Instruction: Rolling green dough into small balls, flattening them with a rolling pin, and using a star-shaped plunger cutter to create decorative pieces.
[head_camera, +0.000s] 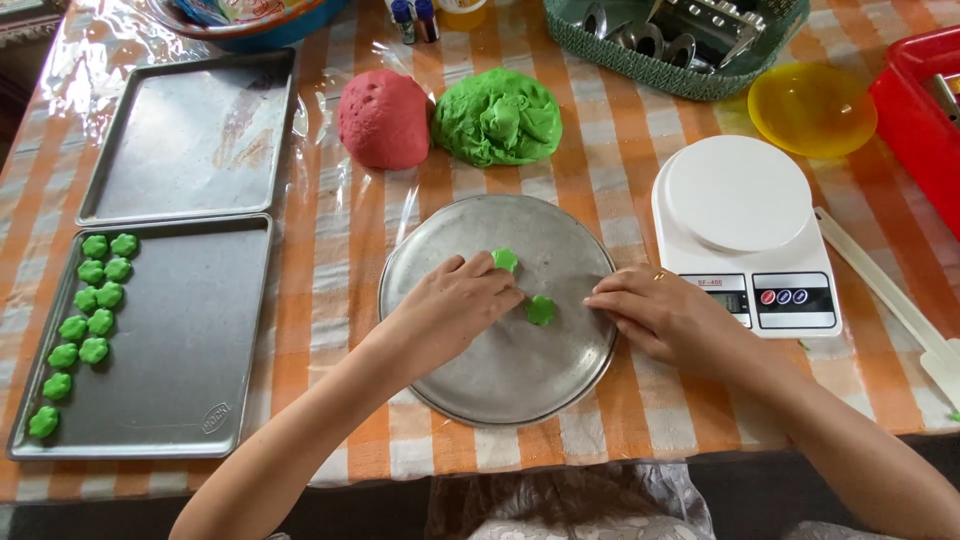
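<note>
A round metal plate (520, 380) lies in front of me on the checked tablecloth. On it sit two small green dough pieces: a flower-shaped one (541, 311) near the middle and another (505, 260) just above my left hand. My left hand (455, 305) rests on the plate, fingertips right by the flower piece. My right hand (655, 310), with a ring on one finger, lies on the plate's right rim, fingers pointing towards the flower piece. Neither hand visibly grips anything.
A baking tray (180, 350) at the left holds several green dough shapes (85, 320); a bare tray (190, 140) lies behind it. Red dough (383, 118) and green dough (497, 117) sit beyond the plate. A white kitchen scale (740, 230), yellow lid (812, 108), green basket (680, 40) and red bin (920, 110) stand at right.
</note>
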